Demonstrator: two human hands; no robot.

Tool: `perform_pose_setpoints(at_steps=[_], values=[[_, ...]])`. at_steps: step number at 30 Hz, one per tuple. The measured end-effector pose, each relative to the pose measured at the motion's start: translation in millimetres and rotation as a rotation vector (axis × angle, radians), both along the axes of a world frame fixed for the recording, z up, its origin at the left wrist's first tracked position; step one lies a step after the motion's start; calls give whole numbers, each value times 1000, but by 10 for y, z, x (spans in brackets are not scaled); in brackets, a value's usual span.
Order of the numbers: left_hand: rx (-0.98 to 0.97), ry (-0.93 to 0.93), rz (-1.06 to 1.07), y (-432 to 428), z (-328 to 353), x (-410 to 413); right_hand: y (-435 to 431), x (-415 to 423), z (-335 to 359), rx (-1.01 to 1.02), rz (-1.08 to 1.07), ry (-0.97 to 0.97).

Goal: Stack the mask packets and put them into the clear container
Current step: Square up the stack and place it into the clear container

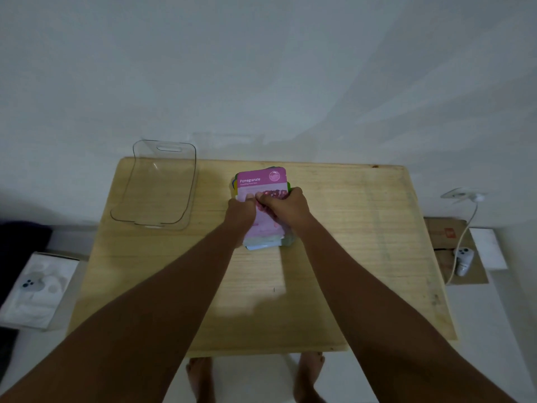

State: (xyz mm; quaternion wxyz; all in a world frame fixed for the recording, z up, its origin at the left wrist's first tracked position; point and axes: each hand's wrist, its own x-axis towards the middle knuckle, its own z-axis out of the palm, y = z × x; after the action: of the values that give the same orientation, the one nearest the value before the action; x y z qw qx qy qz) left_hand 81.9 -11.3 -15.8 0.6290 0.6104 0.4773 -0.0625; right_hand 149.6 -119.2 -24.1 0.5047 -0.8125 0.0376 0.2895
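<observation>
A person stands at a pale wooden counter [334, 257], seen from above, with both bare arms stretched forward over it. Near the middle of the counter lies a stack of mask packets [263, 181], and both hands rest on its near half. The left hand [241, 209] is curled at the stack's left edge, and the right hand [286, 206] is curled over the top and right edge, so both appear closed around the packets, pressing them together. The stack is not yet neat: coloured edges, green and yellow among them, peek out at the sides of the top packet, and pale blue and white corners stick out at the near end. The step in hand looks like squaring up the pile before lifting it. The clear container [186, 184], a transparent bin with a cut-out handle in its far wall, sits empty at the far left of the counter, near the stack but apart from it. The next move probably calls for a firm two-handed grip so the slippery packets do not fan out, then a lift leftward and a lowering into the bin. The top packet is pink and reads "Pomegranate" in white letters; a smaller line beneath it and a round logo at the corner are too small to read.
</observation>
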Motion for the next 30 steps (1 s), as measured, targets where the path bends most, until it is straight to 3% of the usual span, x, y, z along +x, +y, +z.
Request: perform_pose_setpoints(at_steps=[11, 16, 23, 30], values=[[-75, -114, -21, 52, -86, -70, -5, -100, -43, 46, 130, -43], [-153, -144, 3, 130, -74, -67, 68, -116, 30, 100, 72, -7], [-53, -219, -107, 95, 143, -32, 149, -119, -49, 204, -129, 98], [48, -297, -64, 196, 124, -205, 77, -82, 25, 252, -82, 106]])
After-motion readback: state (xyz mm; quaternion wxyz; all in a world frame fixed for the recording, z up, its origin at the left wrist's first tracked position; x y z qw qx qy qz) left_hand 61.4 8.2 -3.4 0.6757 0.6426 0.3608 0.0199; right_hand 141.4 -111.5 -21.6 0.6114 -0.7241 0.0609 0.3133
